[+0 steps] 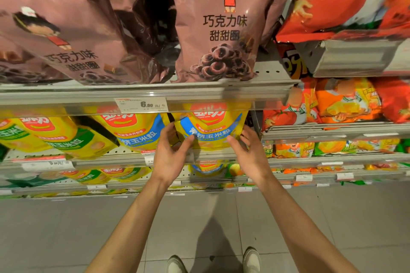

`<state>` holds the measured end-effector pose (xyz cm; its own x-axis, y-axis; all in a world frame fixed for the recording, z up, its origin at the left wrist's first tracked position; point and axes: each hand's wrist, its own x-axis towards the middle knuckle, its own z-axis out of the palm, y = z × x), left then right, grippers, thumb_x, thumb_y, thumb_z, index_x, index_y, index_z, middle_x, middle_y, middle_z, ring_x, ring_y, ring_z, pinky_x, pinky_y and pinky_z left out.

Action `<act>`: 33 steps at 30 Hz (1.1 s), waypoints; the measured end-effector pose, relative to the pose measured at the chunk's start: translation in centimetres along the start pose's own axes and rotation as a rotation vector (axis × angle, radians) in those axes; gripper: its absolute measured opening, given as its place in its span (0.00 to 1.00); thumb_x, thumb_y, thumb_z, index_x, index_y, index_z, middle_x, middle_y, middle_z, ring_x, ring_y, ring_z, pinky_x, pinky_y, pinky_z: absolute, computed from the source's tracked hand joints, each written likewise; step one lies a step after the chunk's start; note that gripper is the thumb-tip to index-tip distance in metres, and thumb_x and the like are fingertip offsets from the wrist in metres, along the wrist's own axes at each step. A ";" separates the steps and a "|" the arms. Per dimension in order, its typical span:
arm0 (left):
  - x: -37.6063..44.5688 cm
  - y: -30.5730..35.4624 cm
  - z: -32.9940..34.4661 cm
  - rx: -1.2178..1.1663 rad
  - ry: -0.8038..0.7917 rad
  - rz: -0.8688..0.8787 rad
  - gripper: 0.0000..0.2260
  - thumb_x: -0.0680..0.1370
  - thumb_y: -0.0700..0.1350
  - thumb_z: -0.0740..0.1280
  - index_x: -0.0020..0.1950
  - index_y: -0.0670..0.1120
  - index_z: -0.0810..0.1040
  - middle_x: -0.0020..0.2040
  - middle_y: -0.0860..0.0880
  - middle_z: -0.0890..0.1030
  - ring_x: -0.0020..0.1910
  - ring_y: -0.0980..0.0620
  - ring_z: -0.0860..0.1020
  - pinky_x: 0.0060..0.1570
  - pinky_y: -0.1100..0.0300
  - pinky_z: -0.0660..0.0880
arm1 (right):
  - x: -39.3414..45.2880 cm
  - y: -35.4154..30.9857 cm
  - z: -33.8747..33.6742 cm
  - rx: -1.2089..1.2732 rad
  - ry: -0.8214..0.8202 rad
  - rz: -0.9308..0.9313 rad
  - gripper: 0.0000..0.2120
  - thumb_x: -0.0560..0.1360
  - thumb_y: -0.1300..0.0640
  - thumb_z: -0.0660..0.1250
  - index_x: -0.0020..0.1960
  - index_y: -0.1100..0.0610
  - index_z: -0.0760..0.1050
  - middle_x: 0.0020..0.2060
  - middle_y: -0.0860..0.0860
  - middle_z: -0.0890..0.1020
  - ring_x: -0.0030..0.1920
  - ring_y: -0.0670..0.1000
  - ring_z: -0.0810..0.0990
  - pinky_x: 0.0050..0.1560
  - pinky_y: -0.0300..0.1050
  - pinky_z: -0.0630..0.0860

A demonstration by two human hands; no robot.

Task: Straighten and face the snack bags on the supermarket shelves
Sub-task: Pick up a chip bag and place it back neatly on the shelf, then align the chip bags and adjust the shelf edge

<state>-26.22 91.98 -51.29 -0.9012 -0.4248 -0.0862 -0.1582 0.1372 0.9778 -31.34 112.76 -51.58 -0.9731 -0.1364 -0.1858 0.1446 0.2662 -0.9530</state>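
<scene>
Both hands cup the upright yellow-blue corn bag (pixel 210 131): left hand (pixel 172 150) at 9 o'clock, right hand (pixel 248 150) at 3, fingers loosely curled round its edges.

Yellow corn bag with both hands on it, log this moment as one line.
step: facing | left hand: holds yellow corn bag | right hand: holds bag's other side | bag: upright on shelf

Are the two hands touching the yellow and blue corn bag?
Touching. The head view shows the left hand and right hand on either side of the corn bag, fingers curled against its edges.
</scene>
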 end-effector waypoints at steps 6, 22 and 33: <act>-3.4 0.9 -1.8 0.029 0.095 -0.032 0.19 0.79 0.45 0.73 0.69 0.48 0.74 0.58 0.55 0.80 0.52 0.69 0.79 0.44 0.76 0.74 | -4.1 -1.8 -1.6 -0.013 -0.031 0.115 0.23 0.80 0.49 0.70 0.73 0.49 0.70 0.64 0.44 0.77 0.63 0.45 0.77 0.62 0.38 0.74; -14.0 13.4 5.4 -0.103 0.029 0.088 0.13 0.75 0.54 0.71 0.58 0.53 0.81 0.48 0.52 0.87 0.51 0.49 0.86 0.56 0.49 0.80 | -12.3 -6.2 -17.8 0.139 0.039 -0.013 0.08 0.80 0.60 0.69 0.58 0.59 0.81 0.47 0.55 0.86 0.44 0.43 0.86 0.44 0.32 0.79; -15.2 19.8 13.6 -0.124 -0.073 0.219 0.05 0.80 0.45 0.72 0.55 0.55 0.83 0.47 0.53 0.87 0.47 0.57 0.84 0.48 0.67 0.78 | -14.7 -7.3 -28.1 0.118 0.224 -0.102 0.05 0.79 0.54 0.69 0.53 0.50 0.82 0.42 0.48 0.88 0.42 0.46 0.86 0.45 0.37 0.80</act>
<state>-21.16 113.32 -33.24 -0.9359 -0.3311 0.1206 0.0900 0.1063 0.9903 -23.13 139.67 -35.13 -0.9973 0.0608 -0.0420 0.0505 0.1475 -0.9878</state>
